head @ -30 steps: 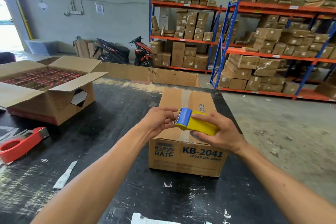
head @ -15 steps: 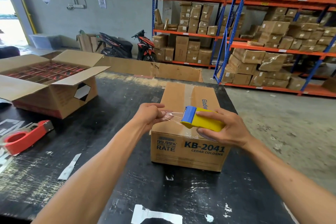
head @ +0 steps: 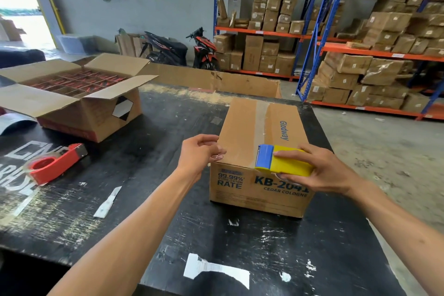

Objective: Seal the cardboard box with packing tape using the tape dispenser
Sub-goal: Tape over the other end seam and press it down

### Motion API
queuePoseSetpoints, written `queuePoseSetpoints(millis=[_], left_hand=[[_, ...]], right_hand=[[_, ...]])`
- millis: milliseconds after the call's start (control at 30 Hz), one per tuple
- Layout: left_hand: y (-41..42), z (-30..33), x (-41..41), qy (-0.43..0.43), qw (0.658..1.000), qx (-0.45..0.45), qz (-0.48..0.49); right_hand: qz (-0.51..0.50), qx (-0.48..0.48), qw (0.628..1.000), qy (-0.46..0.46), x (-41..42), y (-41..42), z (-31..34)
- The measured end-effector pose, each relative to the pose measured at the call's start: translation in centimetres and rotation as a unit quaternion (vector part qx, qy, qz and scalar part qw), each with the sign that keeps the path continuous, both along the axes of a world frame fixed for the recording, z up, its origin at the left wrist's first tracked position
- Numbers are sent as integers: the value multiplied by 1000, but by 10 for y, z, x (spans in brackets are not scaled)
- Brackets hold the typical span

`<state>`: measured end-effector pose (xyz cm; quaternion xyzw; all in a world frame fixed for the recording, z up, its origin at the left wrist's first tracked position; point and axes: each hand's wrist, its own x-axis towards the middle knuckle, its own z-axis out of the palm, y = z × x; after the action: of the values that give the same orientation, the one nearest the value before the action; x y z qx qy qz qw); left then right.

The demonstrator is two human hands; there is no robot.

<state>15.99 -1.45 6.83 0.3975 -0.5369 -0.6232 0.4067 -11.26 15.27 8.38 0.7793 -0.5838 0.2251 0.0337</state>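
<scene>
A closed cardboard box (head: 242, 127) marked KB-2041 stands on the black table (head: 156, 132), with a strip of clear tape along its top seam. My right hand (head: 319, 170) grips the yellow and blue tape dispenser (head: 281, 160) over the box's near top edge. My left hand (head: 200, 154) hovers at the near left corner of the box, pinching the end of a clear tape strip (head: 236, 156) that stretches across to the dispenser.
An open box (head: 72, 96) filled with red items sits at the table's far left. A red tape dispenser (head: 56, 163) lies on the left. Paper scraps (head: 107, 202) dot the table. Shelves of boxes (head: 360, 55) and two motorbikes (head: 177, 48) stand beyond.
My left hand has drawn away to the left from the dispenser, pulling out a longer stretch of tape. The view has tilted a little lower and closer.
</scene>
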Motion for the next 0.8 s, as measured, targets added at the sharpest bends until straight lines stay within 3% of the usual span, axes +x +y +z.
queuePoseSetpoints(millis=[300,800], left_hand=[[14,-22,-2,-56,989,-48,124],[12,-41,-6,-81,987,-55,124]], right_hand=[[-1,19,998,52,7,-5,2],[-32,43,992,112,17,-3,14]])
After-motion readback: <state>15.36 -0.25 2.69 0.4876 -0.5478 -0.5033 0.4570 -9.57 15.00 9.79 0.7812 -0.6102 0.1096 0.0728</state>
